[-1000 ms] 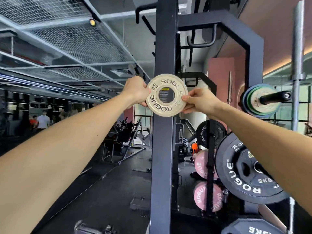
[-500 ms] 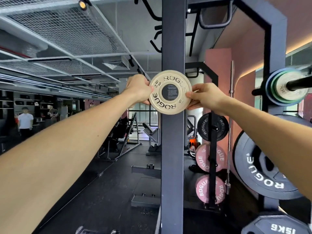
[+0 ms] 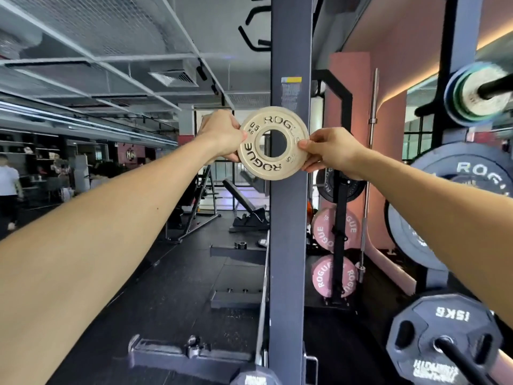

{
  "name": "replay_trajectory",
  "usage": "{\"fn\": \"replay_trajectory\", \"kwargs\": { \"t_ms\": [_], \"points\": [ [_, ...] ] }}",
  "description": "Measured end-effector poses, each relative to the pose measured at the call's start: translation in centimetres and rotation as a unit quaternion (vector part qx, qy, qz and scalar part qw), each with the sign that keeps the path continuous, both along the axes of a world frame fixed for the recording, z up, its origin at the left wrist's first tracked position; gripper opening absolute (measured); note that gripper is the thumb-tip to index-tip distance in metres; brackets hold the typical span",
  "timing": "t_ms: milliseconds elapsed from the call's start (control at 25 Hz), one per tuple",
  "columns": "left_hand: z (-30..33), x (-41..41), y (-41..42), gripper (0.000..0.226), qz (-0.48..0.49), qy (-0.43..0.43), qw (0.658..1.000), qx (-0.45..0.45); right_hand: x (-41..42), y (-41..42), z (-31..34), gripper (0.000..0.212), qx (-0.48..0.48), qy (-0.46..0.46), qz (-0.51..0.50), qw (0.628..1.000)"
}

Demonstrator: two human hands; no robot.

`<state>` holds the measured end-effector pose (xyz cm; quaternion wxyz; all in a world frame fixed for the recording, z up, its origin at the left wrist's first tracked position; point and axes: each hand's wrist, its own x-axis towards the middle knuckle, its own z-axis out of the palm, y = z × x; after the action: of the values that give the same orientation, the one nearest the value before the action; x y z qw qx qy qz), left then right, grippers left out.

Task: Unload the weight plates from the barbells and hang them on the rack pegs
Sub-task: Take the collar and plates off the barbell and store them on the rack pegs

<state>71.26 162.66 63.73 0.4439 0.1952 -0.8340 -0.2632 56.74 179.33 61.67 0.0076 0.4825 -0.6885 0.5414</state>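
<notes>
I hold a small cream weight plate [image 3: 273,120] marked ROGUE upright at arm's length, in front of the dark rack upright [image 3: 290,245]. My left hand [image 3: 222,134] pinches its left rim and my right hand [image 3: 327,150] pinches its right rim. The rack post shows through the plate's centre hole. At the upper right a black peg [image 3: 497,86] carries a stack of small plates [image 3: 472,97]. A large black ROGUE plate [image 3: 433,173] hangs below it, and a 15 kg plate [image 3: 444,326] sits on a peg at the lower right.
Behind the post stands a plate tree with a black plate [image 3: 324,184] and two pink ROGUE plates [image 3: 322,232], [image 3: 322,276]. A barbell [image 3: 369,162] leans upright beside it. Benches [image 3: 247,209] stand on the black floor. A person [image 3: 8,187] stands at the far left.
The view has shifted left and closer to the rack post. The cream plate stays gripped in both hands, and its hole now shows the post instead of a dark disc.
</notes>
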Motion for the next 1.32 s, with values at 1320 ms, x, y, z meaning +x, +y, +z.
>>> {"fn": "replay_trajectory", "kwargs": {
  "t_ms": [1320],
  "points": [
    [-65.6,14.4,1.1,0.008,-0.062,-0.130,0.984,0.109,15.2,3.1,-65.8,0.019,0.138,-0.074,-0.038,0.987]
  ]
}}
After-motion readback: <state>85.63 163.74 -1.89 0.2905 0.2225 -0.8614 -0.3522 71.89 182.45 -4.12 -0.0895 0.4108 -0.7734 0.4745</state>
